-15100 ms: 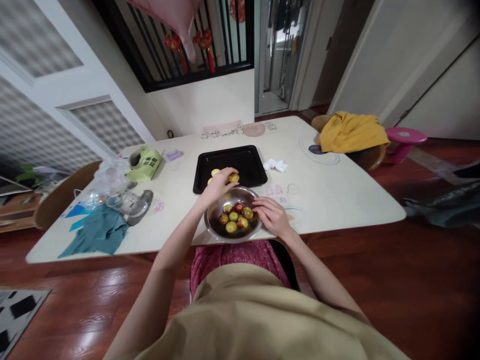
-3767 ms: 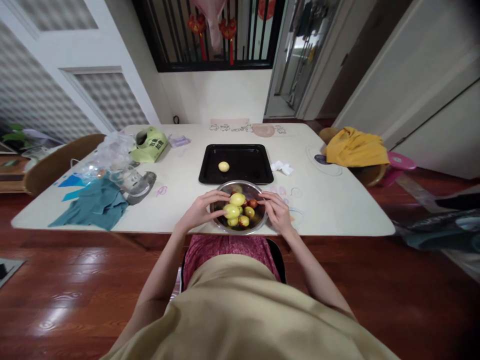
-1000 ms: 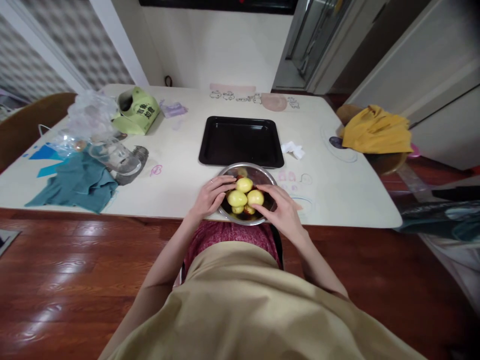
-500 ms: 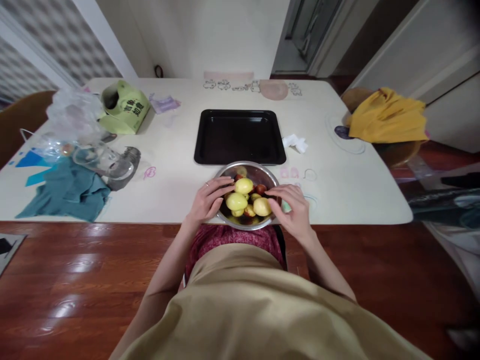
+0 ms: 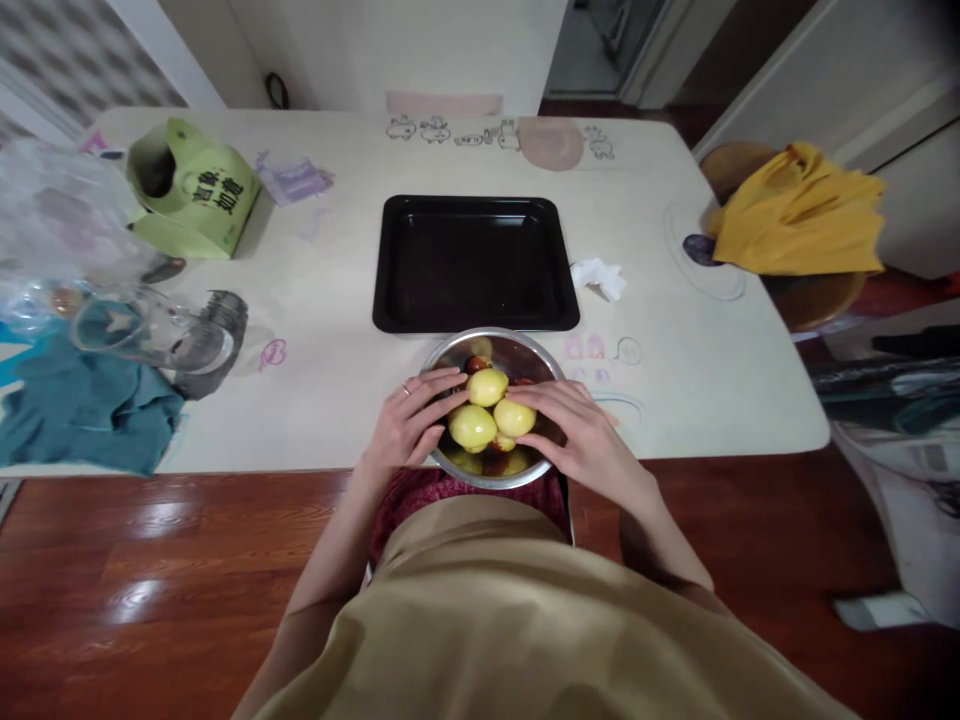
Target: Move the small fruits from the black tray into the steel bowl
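A metal bowl (image 5: 529, 352) sits at the near edge of a pale desk (image 5: 705, 395). Inside it, the right hand (image 5: 592, 430) pinches a round yellow fruit (image 5: 514, 418) between thumb and fingers. The left hand (image 5: 407, 422) curves beside two yellow-green fruits (image 5: 472, 427), also in the bowl; whether its fingers grip is unclear. A black tray (image 5: 476, 265) lies just beyond.

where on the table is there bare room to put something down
A wide free patch runs from the right hand and white tissue to the right end of the table. Another lies between glass jar and black tray, itself bare inside. Crowded: the left end, with plastic bag, green box, jar and teal cloth.
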`<state>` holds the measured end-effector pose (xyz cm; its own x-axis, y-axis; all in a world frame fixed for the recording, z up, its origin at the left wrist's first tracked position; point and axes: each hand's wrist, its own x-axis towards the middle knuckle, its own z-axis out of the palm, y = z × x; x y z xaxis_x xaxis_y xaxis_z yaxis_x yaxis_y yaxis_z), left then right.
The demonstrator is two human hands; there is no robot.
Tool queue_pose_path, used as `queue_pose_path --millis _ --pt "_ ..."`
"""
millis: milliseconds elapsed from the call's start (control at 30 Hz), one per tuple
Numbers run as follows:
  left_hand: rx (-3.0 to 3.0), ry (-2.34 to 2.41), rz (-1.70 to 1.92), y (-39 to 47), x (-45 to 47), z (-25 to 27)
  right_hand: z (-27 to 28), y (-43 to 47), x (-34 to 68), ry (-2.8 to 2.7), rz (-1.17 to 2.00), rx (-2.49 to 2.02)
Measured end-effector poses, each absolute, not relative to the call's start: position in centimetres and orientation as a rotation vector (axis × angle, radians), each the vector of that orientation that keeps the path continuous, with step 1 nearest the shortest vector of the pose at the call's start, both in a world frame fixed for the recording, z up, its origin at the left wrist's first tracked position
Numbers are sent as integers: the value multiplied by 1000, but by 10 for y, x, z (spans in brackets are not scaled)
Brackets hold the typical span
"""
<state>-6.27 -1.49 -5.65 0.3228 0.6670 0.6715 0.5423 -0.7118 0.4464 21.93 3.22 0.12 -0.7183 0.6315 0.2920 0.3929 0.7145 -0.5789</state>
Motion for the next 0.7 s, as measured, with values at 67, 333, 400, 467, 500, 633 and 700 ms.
queue_pose_path --millis 67,333,400,467,500,633,700 --pt "2442 1130 1327 -16 -63 -56 2 37 222 -2452 761 -747" --pt "2439 1129 1268 -20 -63 -57 -1 46 239 -2389 844 -760" --pt "2442 1121 1260 -20 -63 -56 -3 47 239 -2381 872 -747" --pt "2445 1108 1253 -20 -63 -55 -5 50 237 -2367 911 -737" --pt "2446 1101 1247 -20 -64 -54 -6 51 236 -2358 929 -729" --pt "2445 1054 1199 -19 -65 -51 -6 57 235 -2339 1009 -704" --pt "2427 1021 1202 -18 -65 -51 -4 58 236 -2347 1042 -705"
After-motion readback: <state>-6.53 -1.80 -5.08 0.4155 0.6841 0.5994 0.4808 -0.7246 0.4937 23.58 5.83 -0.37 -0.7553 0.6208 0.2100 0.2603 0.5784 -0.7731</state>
